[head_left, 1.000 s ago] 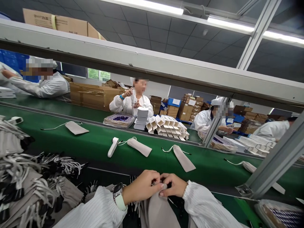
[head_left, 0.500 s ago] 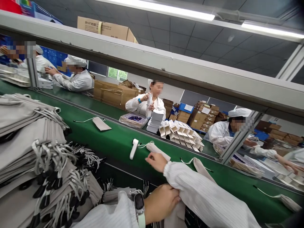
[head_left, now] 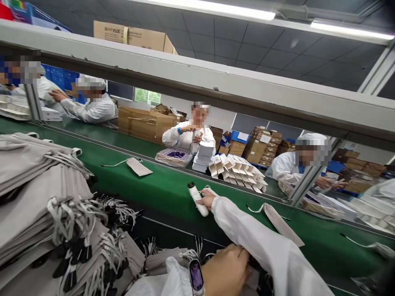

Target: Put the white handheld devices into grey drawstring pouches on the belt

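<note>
Out on the green belt, my right hand grips the white device, fingers closed round it, its dark tip tilted up and away. Down at the near edge, my left hand is closed on a grey pouch, beside the pouch stack.
</note>
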`<state>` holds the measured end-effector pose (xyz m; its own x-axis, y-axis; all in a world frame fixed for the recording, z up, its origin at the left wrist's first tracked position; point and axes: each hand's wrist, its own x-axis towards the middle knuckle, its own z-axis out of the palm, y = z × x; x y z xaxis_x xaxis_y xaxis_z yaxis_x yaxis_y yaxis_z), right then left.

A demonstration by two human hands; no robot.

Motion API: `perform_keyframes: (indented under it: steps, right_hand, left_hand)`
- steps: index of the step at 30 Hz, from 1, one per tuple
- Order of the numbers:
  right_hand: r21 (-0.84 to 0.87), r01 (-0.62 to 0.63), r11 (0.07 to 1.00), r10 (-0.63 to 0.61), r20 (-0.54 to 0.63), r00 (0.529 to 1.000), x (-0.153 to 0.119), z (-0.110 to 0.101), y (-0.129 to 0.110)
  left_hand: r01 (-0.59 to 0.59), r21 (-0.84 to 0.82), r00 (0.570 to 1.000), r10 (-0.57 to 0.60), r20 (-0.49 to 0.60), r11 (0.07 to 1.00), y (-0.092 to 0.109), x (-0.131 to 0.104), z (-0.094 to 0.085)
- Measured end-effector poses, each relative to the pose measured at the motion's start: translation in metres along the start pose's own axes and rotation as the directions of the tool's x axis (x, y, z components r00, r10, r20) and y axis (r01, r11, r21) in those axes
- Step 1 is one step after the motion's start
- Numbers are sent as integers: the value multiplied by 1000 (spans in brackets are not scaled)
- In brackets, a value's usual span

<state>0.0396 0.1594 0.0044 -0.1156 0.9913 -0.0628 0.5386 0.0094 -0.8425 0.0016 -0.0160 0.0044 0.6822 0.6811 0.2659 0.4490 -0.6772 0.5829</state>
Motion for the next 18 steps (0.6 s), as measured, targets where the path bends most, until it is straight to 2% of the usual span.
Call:
perform_keyframes:
  steps: [2, 4, 6, 8, 11, 14, 16, 18]
  right_hand:
    - [134, 15, 991, -16, 8, 1000, -29, -34, 9]
    - [309, 61, 949, -65, 0, 998, -65, -71, 17]
    - [559, 129, 819, -141, -21, 990, -102, -103, 23]
    - [700, 176, 693, -186, -62, 981, -136, -123, 27]
    - [749, 252, 612, -229, -136, 964, -166, -126, 33]
    - [766, 299, 569, -275, -165, 947, -173, -113, 40]
    - [766, 284, 577, -300, -126, 946, -170, -107, 46]
    - [718, 272, 640, -321, -71, 944, -168, -105, 51]
  left_hand:
    - [-103, 14, 994, 102, 33, 995, 1, 4, -5]
    - [-116, -28, 993, 117, 26, 993, 1, 4, -11]
    - [-127, -102, 992, 129, 9, 987, 2, 5, -16]
    - [-152, -168, 988, 154, -4, 974, 5, 5, -20]
    - [-156, -229, 987, 158, -12, 961, 12, 6, -23]
    - [-117, -251, 993, 116, -17, 961, 17, 7, -23]
    - [-87, -263, 996, 85, -21, 961, 18, 8, -23]
    - [-60, -284, 998, 52, -37, 957, 16, 9, -21]
